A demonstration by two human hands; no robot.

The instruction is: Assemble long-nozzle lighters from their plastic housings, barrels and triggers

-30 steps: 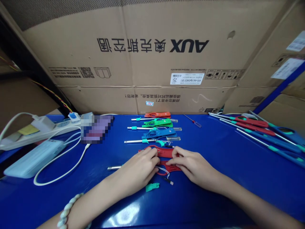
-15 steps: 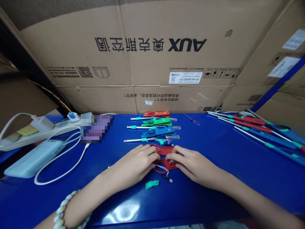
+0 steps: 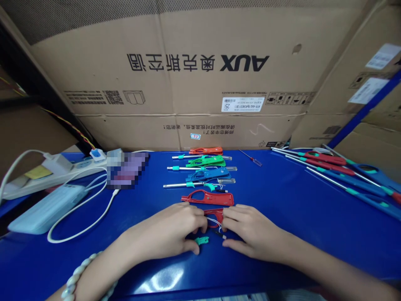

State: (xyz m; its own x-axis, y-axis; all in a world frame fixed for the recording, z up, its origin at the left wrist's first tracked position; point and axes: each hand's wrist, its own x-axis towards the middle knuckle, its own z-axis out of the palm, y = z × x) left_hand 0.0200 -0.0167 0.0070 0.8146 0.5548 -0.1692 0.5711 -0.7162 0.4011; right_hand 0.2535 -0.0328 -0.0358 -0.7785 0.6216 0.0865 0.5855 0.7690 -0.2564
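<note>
A red lighter shell half (image 3: 216,214) lies between my hands, with thin white wires and a black igniter (image 3: 219,234) beside its lower edge. Curled fingers of my right hand (image 3: 247,230) grip its right end; the thumb sits lower, near the igniter. My left hand (image 3: 183,225) is at the shell's left end, its thumb spread from the fingers beside a small green trigger (image 3: 202,241). Whether it touches the trigger is unclear. Just beyond both hands lies another red shell half (image 3: 219,198).
Behind are orange (image 3: 206,150), green (image 3: 208,160) and blue (image 3: 211,173) shells with metal tubes (image 3: 177,184). A screwdriver (image 3: 255,161) lies further right. Several long lighters (image 3: 360,188) are at far right. A power bank (image 3: 46,209) and cable occupy the left. A cardboard wall (image 3: 194,92) closes the back.
Both hands have moved slightly nearer me, off the upper red shell half, which now lies uncovered. My left thumb has come down beside the green trigger.
</note>
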